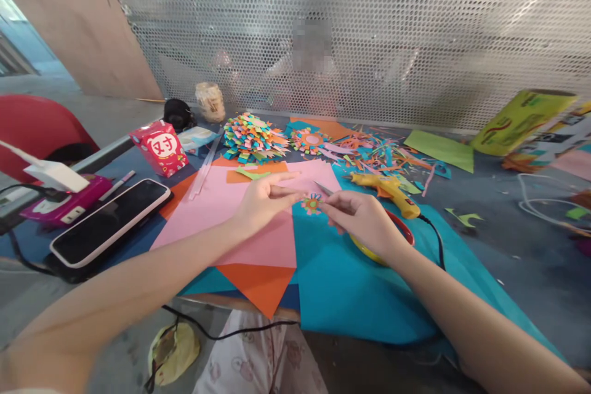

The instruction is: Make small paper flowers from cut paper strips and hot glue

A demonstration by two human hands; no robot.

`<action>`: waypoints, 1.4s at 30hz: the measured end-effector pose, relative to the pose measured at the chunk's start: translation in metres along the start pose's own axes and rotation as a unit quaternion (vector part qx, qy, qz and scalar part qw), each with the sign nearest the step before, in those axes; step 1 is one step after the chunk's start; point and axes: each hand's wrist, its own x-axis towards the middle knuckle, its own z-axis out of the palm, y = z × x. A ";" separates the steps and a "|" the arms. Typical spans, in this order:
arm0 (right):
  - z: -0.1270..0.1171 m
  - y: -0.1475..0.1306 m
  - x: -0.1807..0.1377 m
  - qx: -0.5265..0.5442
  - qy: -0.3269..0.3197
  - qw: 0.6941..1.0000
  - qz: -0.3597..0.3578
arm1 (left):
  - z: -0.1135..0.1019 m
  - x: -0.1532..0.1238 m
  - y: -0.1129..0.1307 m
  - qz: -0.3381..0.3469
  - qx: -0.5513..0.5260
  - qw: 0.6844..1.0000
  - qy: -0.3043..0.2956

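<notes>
The left hand pinches a paper flower above the pink sheet. The right hand grips a thin grey blade (scissors, apparently).

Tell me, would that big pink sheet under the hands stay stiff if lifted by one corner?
Probably not: the pink sheet looks thin and lies flat, so it would likely droop. It seems very light, so a push would probably slide it across the orange sheet beneath.
</notes>
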 end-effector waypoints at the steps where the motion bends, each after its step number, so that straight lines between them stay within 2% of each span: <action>1: -0.001 0.002 0.000 -0.011 0.006 1.000 -0.005 | -0.003 0.002 0.001 0.013 0.010 1.000 0.017; 5: -0.004 0.005 0.000 -0.074 0.017 0.996 -0.035 | -0.025 0.017 0.010 0.099 0.012 0.988 0.122; 8: -0.003 0.003 -0.002 -0.111 -0.038 0.991 -0.062 | -0.048 0.029 0.020 0.161 -0.020 0.963 0.216; 11: 0.000 0.000 -0.003 -0.134 -0.097 0.982 -0.087 | -0.068 0.033 0.024 0.198 0.035 0.949 0.243; 13: 0.001 0.000 -0.004 -0.140 -0.107 0.980 -0.091 | -0.078 0.030 0.020 0.208 0.166 0.941 0.210; 14: 0.002 0.000 -0.004 -0.141 -0.105 0.980 -0.090 | -0.081 0.028 0.016 0.203 0.252 0.930 0.174; 16: 0.002 0.001 -0.004 -0.135 -0.098 0.982 -0.085 | -0.086 0.026 0.006 0.188 0.436 0.877 0.077; 18: 0.002 0.001 -0.003 -0.123 -0.097 0.985 -0.078 | -0.089 0.027 -0.005 0.183 0.581 0.793 -0.002; 20: 0.003 0.001 -0.003 -0.108 -0.102 0.986 -0.071 | -0.090 0.031 -0.014 0.186 0.640 0.745 -0.032; 21: 0.003 0.002 -0.002 -0.101 -0.105 0.987 -0.068 | -0.091 0.034 -0.016 0.188 0.650 0.735 -0.035; 29: 0.001 0.003 -0.001 -0.067 -0.097 0.993 -0.027 | -0.091 0.037 -0.020 0.218 0.669 0.709 -0.048; 35: 0.001 0.003 -0.001 -0.048 -0.089 0.995 -0.011 | -0.095 0.039 -0.025 0.259 0.663 0.698 -0.084; 38: 0.001 0.003 0.000 -0.040 -0.088 0.995 -0.005 | -0.096 0.040 -0.028 0.277 0.652 0.701 -0.088; 42: 0.001 0.004 0.000 -0.039 -0.088 0.995 -0.004 | -0.094 0.039 -0.029 0.294 0.623 0.721 -0.078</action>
